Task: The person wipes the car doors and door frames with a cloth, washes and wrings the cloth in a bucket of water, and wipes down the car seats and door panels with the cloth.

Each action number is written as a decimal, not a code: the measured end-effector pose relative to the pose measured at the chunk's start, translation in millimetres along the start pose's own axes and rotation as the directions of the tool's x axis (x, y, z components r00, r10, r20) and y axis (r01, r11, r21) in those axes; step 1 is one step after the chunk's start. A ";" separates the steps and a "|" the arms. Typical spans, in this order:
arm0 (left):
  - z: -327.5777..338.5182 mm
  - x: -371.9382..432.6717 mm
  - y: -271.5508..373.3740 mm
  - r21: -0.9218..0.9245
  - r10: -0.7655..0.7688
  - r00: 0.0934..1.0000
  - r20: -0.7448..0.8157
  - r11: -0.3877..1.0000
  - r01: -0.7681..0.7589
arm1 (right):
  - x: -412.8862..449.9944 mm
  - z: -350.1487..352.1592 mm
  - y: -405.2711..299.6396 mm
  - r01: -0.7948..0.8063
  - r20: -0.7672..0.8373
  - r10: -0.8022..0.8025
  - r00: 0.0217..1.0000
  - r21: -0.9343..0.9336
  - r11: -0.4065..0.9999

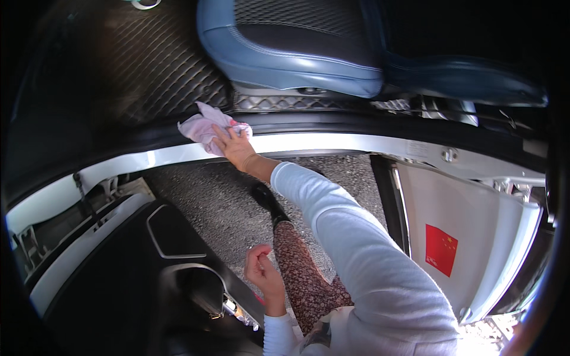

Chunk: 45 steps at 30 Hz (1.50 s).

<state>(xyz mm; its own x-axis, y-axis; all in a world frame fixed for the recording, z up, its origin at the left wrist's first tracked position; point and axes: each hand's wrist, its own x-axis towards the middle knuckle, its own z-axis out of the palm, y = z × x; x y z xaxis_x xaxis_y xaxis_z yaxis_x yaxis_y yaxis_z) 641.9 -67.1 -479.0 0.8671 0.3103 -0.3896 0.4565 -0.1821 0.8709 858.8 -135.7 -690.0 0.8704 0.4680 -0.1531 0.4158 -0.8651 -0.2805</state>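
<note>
My right hand presses a crumpled pale pink cloth onto the car's white door sill, where the sill meets the black inner trim. The cloth has a small red patch near my fingers and lies partly over the dark trim. Below it, near the open door's inner panel, my left hand hangs with its fingers curled in; nothing shows in it.
The open front door stands at left, its pocket holding small items. A blue and black car seat and quilted floor mat lie beyond the sill. At right is the white rear door with a red flag sticker.
</note>
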 end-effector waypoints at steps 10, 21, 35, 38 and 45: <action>53.9 -6.4 -15.1 0.042 0.042 0.972 0.231 0.998 -0.053 | -152.3 -39.5 157.8 -0.519 0.338 0.598 0.727 -0.301 0.800; 65.6 -44.3 31.1 0.088 0.164 0.891 0.423 0.971 -0.221 | -248.6 -149.7 208.2 0.162 0.537 0.429 0.726 -0.740 0.653; 93.9 -69.7 134.6 0.018 0.436 0.802 0.409 0.874 -0.485 | -332.2 -372.5 187.6 0.204 0.510 0.382 0.770 -0.765 0.610; 109.3 -73.4 155.1 -0.015 0.517 0.726 0.453 0.819 -0.574 | -336.1 -419.3 172.8 0.035 0.450 0.468 0.760 -0.748 0.663; 136.5 -76.5 175.1 -0.102 0.614 0.611 0.500 0.742 -0.662 | -382.6 -512.7 142.6 -0.221 0.167 0.501 0.849 -0.749 0.625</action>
<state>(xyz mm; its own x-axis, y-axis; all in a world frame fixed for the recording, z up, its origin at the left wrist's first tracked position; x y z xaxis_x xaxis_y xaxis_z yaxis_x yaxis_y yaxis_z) 682.7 -250.1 -337.5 0.9095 -0.3890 0.1468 -0.2557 -0.2450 0.9352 720.3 -530.7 -185.6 0.9032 -0.0056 -0.4292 0.2650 -0.7793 0.5679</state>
